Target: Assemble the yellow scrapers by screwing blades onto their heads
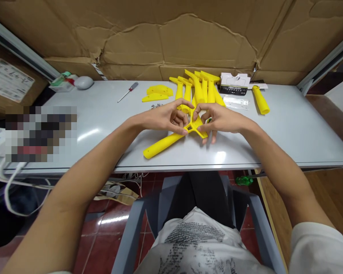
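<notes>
Both my hands are on a yellow plastic handle (164,146) with a forked, Y-shaped head, over the front part of the desk. My left hand (171,116) pinches it near the neck, thumb against the frame and fingers curled. At the head's right side my right hand (214,118) grips it, with thumb and forefinger bent around the fork. A flat yellow part shows within the fork; I cannot tell whether it is separate. Behind my hands lie several more yellow handles (198,89). Small screws (156,106) are scattered just beyond my left hand.
Flat yellow pieces (159,91) and a screwdriver (128,92) lie back left. A black-and-white box (233,83), a clear packet (236,103) and another yellow handle (260,100) are back right. A computer mouse (84,82) sits far left. Cardboard (205,45) walls the back.
</notes>
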A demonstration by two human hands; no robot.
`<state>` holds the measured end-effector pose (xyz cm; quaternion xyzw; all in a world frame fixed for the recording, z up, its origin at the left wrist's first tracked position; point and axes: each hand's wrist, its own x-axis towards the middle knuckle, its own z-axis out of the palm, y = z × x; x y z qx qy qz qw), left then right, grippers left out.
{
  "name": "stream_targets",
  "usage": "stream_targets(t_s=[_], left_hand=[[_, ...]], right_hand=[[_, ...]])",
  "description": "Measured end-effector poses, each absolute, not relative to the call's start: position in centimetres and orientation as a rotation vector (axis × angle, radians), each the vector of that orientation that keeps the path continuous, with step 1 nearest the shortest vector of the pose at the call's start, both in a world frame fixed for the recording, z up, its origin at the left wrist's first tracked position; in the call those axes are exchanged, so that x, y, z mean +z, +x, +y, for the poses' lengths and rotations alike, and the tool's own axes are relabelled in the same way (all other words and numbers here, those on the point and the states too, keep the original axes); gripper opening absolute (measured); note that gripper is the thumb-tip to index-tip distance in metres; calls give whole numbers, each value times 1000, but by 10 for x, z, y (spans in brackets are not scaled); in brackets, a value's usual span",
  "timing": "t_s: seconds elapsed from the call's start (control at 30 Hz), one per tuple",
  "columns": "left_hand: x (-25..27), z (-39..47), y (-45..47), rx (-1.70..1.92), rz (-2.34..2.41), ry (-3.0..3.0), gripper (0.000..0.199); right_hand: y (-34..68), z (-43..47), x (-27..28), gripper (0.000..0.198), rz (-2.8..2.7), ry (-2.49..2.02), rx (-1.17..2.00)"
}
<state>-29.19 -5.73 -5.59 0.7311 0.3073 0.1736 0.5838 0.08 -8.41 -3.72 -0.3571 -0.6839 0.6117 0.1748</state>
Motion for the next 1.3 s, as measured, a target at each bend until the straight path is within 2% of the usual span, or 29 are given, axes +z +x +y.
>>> stream_targets(t_s=[0.07,0.13,0.2,0.27,0.33,0.53,0.63,0.8,0.97,1.07,1.17,1.3], left_hand=[[-57,-59,-291,387,700,1716,87],[-55,-61,-290,364,727,1734,83],[-50,-63,-289,305,768,1790,69],[-44,-64,-287,242,790,1896,49],[-40,-66,-287,215,796,2000,38],[-39,-68,-285,219,801,2139,44],[-39,-68,-284,208,821,2185,48],[-38,-67,-284,198,843,2194,51],[-38,-67,-284,224,833,2205,50],[-40,-66,-284,234,814,2212,45],[-42,-64,-285,245,776,2213,39],[-45,-64,-285,284,787,2233,43]], right_hand=[[4,-82,-35,38,-2002,-1045,1711],[9,-78,-31,26,-2030,-1110,1553],[17,-72,-25,19,-1979,-1205,1268],[29,-66,-19,24,-1897,-1301,954],[43,-57,-15,28,-1841,-1377,705],[86,-28,-23,12,-2143,-1686,254],[96,-13,-36,20,-2274,-1810,152],[96,1,-52,22,-2309,-1872,152],[97,-2,-47,10,-2290,-1922,143],[97,-12,-35,18,-2213,-1827,169],[87,-28,-21,25,-1939,-1502,465],[54,-54,-12,47,-1662,-1064,942]])
